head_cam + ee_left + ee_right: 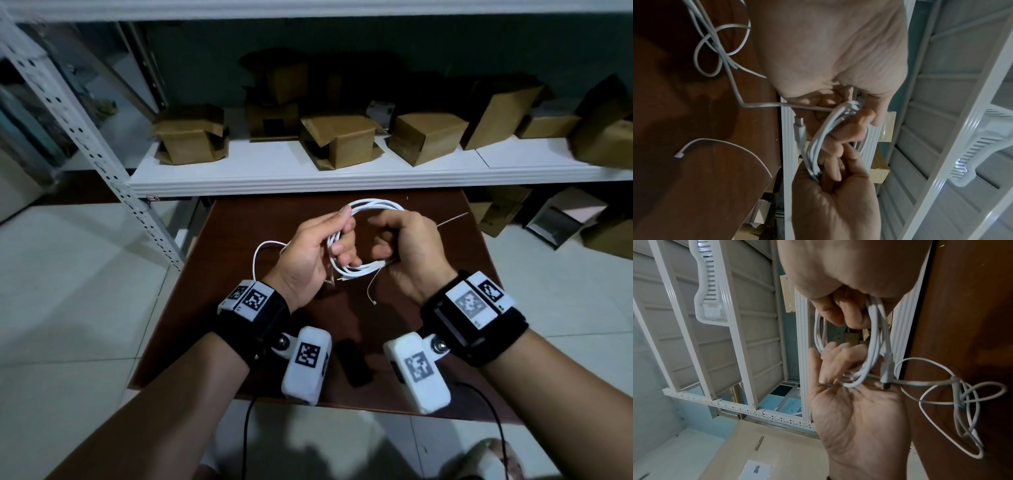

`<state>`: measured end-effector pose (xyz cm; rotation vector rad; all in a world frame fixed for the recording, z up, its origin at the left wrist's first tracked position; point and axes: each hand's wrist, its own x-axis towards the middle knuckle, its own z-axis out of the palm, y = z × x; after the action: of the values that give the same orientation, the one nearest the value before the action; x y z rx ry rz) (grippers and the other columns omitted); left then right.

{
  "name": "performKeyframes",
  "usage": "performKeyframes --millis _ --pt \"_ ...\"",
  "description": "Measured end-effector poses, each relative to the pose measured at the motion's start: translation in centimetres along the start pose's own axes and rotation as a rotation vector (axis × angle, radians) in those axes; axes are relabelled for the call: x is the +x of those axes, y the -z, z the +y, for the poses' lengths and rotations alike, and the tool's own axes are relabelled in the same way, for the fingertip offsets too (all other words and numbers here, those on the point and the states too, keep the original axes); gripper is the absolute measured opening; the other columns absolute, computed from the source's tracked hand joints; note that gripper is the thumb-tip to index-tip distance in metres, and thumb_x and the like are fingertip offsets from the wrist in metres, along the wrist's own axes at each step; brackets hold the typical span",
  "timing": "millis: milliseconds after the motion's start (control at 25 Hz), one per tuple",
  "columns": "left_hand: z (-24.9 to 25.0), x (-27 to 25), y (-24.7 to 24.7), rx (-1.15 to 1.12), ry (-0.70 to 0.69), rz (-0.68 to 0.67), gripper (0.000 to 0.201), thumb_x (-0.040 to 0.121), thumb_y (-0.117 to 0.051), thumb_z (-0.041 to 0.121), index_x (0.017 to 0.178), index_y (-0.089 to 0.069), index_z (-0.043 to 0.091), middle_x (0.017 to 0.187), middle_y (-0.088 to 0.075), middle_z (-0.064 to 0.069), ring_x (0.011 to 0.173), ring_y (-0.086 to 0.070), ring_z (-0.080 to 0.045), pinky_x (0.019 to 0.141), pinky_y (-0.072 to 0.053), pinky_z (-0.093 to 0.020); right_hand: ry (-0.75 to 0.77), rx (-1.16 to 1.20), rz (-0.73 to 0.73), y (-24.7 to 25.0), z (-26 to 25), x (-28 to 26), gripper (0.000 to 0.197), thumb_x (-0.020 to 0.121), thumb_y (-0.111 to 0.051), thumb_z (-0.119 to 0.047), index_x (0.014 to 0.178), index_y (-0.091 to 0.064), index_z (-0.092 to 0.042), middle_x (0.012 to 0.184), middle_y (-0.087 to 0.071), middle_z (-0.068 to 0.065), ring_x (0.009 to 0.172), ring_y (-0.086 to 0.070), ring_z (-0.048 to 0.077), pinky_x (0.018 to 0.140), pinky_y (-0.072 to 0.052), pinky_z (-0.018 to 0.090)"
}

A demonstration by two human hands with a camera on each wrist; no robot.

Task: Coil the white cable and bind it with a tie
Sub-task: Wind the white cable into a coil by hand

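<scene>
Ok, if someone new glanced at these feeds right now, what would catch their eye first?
First, the white cable, partly coiled and held above the brown table, with the left hand and right hand gripping opposite sides of the coil. Next, the loose tail trailing off by the left hand, looped and uncoiled in the left wrist view. Behind, cardboard boxes crowd the white shelf.

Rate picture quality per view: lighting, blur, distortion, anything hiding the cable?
Head view: dim, strong wide-angle bending at the shelf edges, far-right boxes smeared; white cable sharp between left hand and right hand. Left wrist view: soft, dim, palm filling much of frame. Right wrist view: slight blur on strands at the fingers, table in shadow.
</scene>
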<state>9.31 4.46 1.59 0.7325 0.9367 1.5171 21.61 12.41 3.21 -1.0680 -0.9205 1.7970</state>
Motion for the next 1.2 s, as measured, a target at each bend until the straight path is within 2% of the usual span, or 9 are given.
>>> performKeyframes --millis 240,360,440,520,680,840,920,1080,1200 --pt "-0.6 -0.2 -0.3 -0.107 0.034 0.016 0.033 0.107 -0.047 0.031 0.081 -0.052 0.012 0.052 -0.048 0.0 0.06 -0.067 -0.021 0.075 -0.059 -0.034 -0.02 0.06 0.047 -0.1 0.3 -0.2 0.022 0.078 -0.058 0.01 0.065 -0.052 -0.007 0.054 -0.026 -0.001 0.043 -0.023 0.013 0.037 -0.024 0.023" --pt "-0.1 0.2 0.4 -0.038 0.021 0.066 0.028 0.106 -0.05 0.028 0.09 -0.059 0.007 0.059 -0.053 -0.002 0.064 -0.068 -0.022 0.09 -0.056 -0.045 -0.006 0.067 0.07 0.2 -0.7 0.4 0.022 0.077 -0.059 0.011 0.067 -0.051 -0.007 0.053 -0.03 -0.001 0.043 -0.026 0.013 0.038 -0.023 0.023" --pt "0.5 0.4 0.7 0.013 0.011 0.117 0.022 0.106 -0.052 0.018 0.091 -0.06 0.005 0.062 -0.05 -0.001 0.061 -0.061 -0.019 0.094 -0.058 -0.047 -0.011 0.08 0.06 0.3 -1.3 0.7 0.026 0.077 -0.059 0.013 0.066 -0.048 -0.008 0.052 -0.032 -0.002 0.044 -0.028 0.012 0.039 -0.022 0.024" --pt "1.2 0.4 0.9 0.0 0.031 0.145 0.018 0.103 -0.053 0.013 0.089 -0.06 0.005 0.062 -0.046 0.0 0.059 -0.054 -0.018 0.091 -0.059 -0.045 -0.034 0.099 0.025 0.1 -1.5 0.7 0.029 0.077 -0.058 0.014 0.065 -0.045 -0.009 0.052 -0.031 -0.003 0.044 -0.026 0.012 0.04 -0.022 0.024" --pt "1.4 0.4 1.3 -0.044 0.069 0.114 0.019 0.101 -0.056 0.019 0.084 -0.056 0.01 0.059 -0.037 0.003 0.058 -0.048 -0.016 0.091 -0.056 -0.044 -0.059 0.111 -0.007 0.1 -1.4 0.7 0.032 0.074 -0.059 0.014 0.066 -0.044 -0.012 0.06 -0.024 -0.002 0.047 -0.021 0.013 0.04 -0.023 0.025" --pt "1.0 0.4 1.0 0.132 0.092 0.012 0.024 0.108 -0.049 0.026 0.085 -0.049 0.017 0.067 -0.036 0.003 0.065 -0.05 -0.015 0.067 -0.056 -0.036 -0.042 0.072 0.03 0.6 -1.5 0.7 0.03 0.074 -0.059 0.016 0.063 -0.047 -0.01 0.056 -0.029 -0.002 0.047 -0.023 0.012 0.039 -0.023 0.024" --pt "1.0 0.3 0.8 0.143 0.081 -0.024 0.022 0.11 -0.048 0.024 0.089 -0.047 0.014 0.071 -0.038 0.001 0.07 -0.05 -0.016 0.065 -0.061 -0.039 -0.03 0.066 0.051 0.8 -1.7 0.8 0.031 0.075 -0.058 0.016 0.061 -0.047 -0.01 0.051 -0.03 -0.003 0.044 -0.025 0.012 0.039 -0.022 0.024" --pt "0.1 0.3 0.8 0.171 0.008 -0.107 0.016 0.095 -0.064 0.007 0.099 -0.048 0.007 0.081 -0.055 -0.004 0.08 -0.061 -0.016 0.092 -0.06 -0.056 -0.023 0.085 0.059 1.1 -2.1 1.4 0.021 0.074 -0.058 0.014 0.07 -0.051 -0.006 0.063 -0.038 0.003 0.042 -0.029 0.011 0.038 -0.024 0.023" --pt "-0.7 0.3 1.3 0.249 -0.032 -0.168 0.048 0.077 -0.074 -0.014 0.111 -0.047 0.007 0.098 -0.065 -0.005 0.095 -0.068 -0.02 0.104 -0.052 -0.062 -0.007 0.078 0.068 1.2 -1.8 1.6 0.022 0.074 -0.059 0.013 0.069 -0.052 -0.007 0.061 -0.035 0.002 0.042 -0.027 0.011 0.037 -0.024 0.023"
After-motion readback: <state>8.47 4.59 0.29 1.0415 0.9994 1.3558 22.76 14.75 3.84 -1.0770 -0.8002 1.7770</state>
